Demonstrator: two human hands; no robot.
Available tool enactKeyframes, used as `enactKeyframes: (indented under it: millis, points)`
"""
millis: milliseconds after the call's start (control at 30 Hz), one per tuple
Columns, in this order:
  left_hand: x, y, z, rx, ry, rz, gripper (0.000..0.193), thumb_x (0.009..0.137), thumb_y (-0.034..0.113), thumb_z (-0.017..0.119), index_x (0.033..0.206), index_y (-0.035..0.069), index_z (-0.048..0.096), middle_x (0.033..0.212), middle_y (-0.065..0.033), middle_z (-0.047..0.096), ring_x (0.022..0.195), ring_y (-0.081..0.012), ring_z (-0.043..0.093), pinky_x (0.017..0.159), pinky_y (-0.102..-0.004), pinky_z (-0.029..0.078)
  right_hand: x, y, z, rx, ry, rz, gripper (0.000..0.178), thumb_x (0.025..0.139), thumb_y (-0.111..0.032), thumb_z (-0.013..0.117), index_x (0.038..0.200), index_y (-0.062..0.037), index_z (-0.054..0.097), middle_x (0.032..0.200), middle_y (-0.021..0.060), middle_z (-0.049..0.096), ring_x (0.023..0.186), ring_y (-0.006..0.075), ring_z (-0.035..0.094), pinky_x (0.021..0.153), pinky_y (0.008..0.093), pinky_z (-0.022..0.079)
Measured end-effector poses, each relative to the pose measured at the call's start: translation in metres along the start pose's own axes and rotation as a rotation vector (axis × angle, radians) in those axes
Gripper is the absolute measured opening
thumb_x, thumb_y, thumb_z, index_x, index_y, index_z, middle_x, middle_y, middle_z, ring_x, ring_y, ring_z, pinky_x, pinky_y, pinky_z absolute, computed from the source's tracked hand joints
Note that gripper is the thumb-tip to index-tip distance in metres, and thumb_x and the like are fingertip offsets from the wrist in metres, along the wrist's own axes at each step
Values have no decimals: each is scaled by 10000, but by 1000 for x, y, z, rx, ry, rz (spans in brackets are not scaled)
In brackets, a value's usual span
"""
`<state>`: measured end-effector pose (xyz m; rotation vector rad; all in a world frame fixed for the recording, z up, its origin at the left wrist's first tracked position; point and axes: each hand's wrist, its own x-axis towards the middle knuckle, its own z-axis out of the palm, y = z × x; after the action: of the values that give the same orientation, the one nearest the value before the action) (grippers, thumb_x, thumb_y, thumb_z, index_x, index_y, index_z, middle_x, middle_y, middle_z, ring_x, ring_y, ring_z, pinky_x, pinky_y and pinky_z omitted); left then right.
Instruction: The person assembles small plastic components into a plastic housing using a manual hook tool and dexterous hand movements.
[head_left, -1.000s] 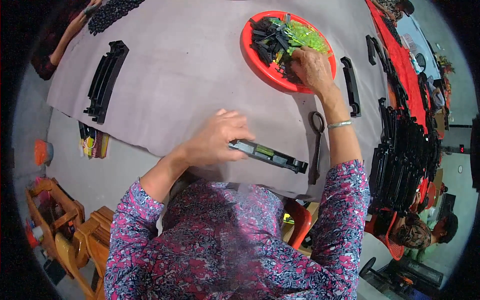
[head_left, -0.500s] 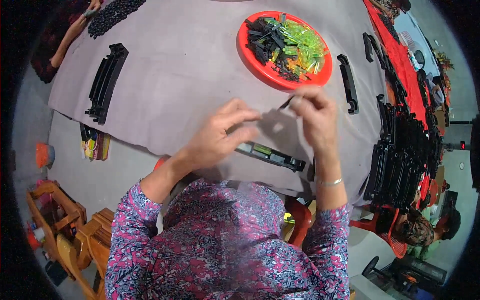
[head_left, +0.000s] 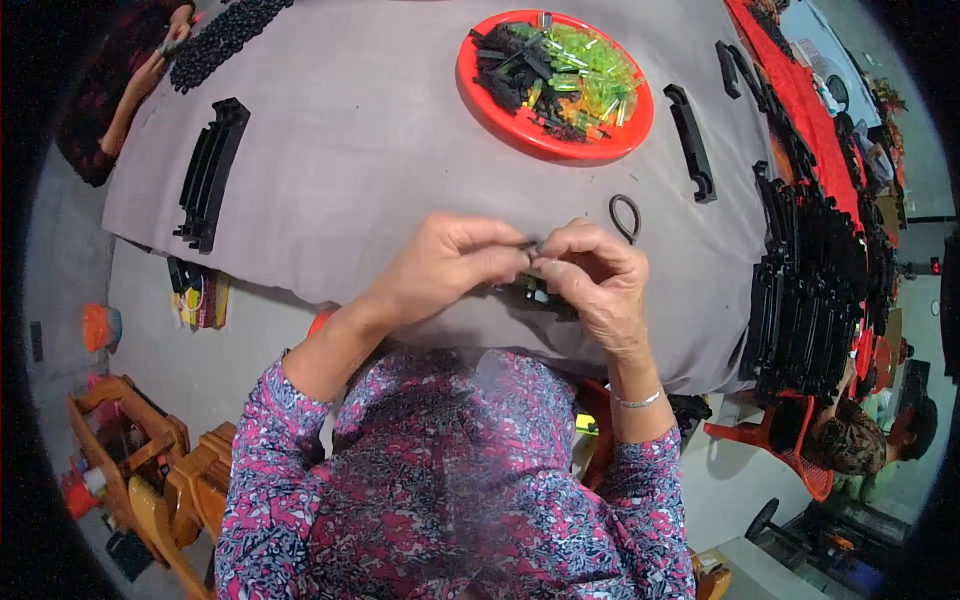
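Note:
My left hand (head_left: 445, 260) and my right hand (head_left: 598, 275) meet over the near part of the table, their fingertips pinched together. Between them is a small dark piece (head_left: 531, 246), mostly covered by the fingers, so its kind cannot be made out. Just below the fingers lies a long black plastic housing (head_left: 548, 302), largely hidden by my hands. Beyond my right hand rests a black loop (head_left: 625, 215), like a tool handle. Further off stands a red plate (head_left: 500, 115), heaped with black plastic strips (head_left: 505, 70) and clear yellow-green plastic pieces (head_left: 590, 65).
One black housing (head_left: 212, 175) lies at left, another (head_left: 690, 145) at right. Many more are stacked along the right edge (head_left: 805, 300). A pile of small black parts (head_left: 225, 40) is at far left, beside another person's hands (head_left: 165, 50). Wooden chairs (head_left: 130, 440) stand lower left.
My right hand has come down and left from near the plate with a small dark piece, meeting my left hand over the housing. The black loop has come into sight.

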<state>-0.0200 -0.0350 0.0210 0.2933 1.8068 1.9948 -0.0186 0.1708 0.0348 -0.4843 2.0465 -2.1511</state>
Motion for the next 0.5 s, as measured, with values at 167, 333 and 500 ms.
enactKeyframes:
  millis: [167,333,500]
  points:
    - [5,-10,5,605,311,569,112,806,60,676,917,48,692,754,-71,592,677,-207,612,582,-295,430,-6,-5,5,-23,96,76,97,867,-10,666,956,21,643,844,55,642,702,99,581,635,249,493]
    - [9,-16,9,1136,470,849,237,677,91,721,898,93,638,784,-15,567,741,-186,609,658,-346,440,-5,-7,10,152,189,320,93,896,-47,678,954,17,644,774,41,652,610,63,555,549,205,462]
    - [6,-12,10,1080,420,796,284,671,92,741,940,76,652,813,-30,580,778,-212,616,683,-358,444,-5,-1,7,156,214,363,51,888,-25,674,908,15,650,747,42,650,557,62,538,485,193,432]
